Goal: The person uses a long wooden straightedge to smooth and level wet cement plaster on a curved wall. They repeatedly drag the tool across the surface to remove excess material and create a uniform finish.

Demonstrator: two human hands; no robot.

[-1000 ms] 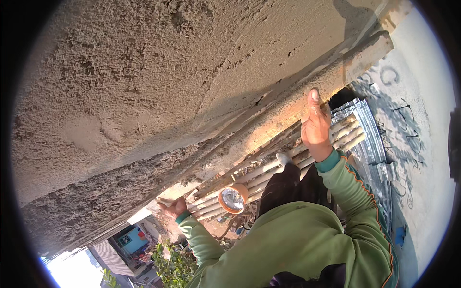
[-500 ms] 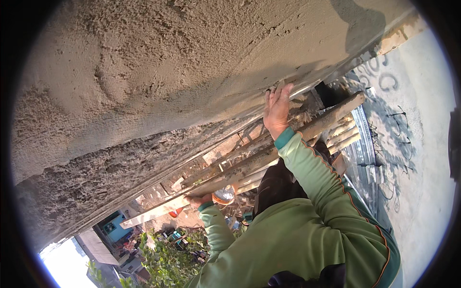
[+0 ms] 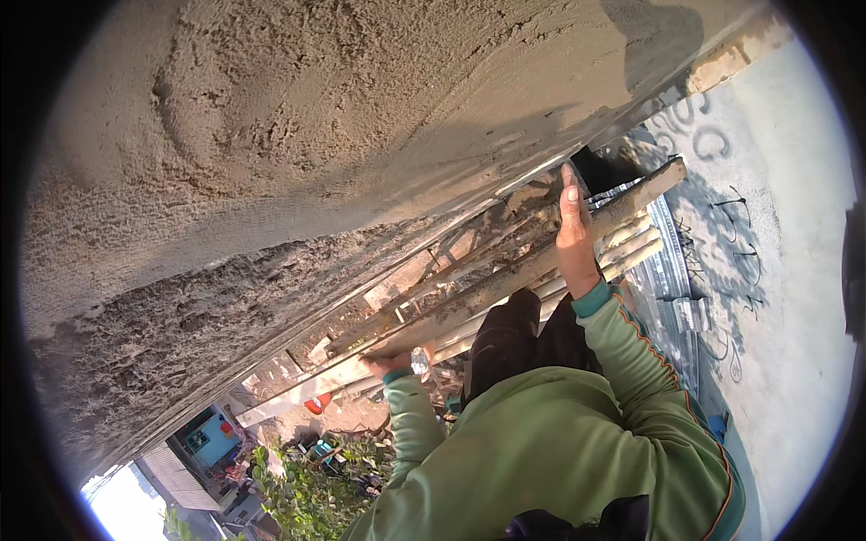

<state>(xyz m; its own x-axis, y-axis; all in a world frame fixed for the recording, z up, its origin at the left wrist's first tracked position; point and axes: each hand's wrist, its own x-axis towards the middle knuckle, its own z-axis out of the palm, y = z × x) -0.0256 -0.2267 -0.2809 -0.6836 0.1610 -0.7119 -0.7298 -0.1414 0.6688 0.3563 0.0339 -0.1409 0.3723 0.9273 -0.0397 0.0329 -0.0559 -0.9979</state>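
A long, mortar-smeared wooden board [image 3: 478, 298] slants from lower left to upper right, below the edge of the wet plastered surface [image 3: 361, 117]. My left hand [image 3: 386, 363] is closed on the board's lower-left stretch, its fingers partly hidden. My right hand [image 3: 575, 236] lies over the upper-right stretch, thumb extended and the other fingers mostly behind, apparently gripping it. Just beside my left hand, a pail with pale contents [image 3: 420, 360] is partly covered by the board and arm.
My dark-trousered legs stand over several poles [image 3: 631, 252]. A corrugated metal sheet [image 3: 669, 270] lies beside a pale wall [image 3: 776, 270] with scrawled markings. Far down at lower left are leafy branches [image 3: 334, 487], a blue-walled building [image 3: 215, 437] and scattered clutter.
The board has moved down from the plastered edge. My right hand went up to that edge half a second ago and is now lower and further right, on the board.
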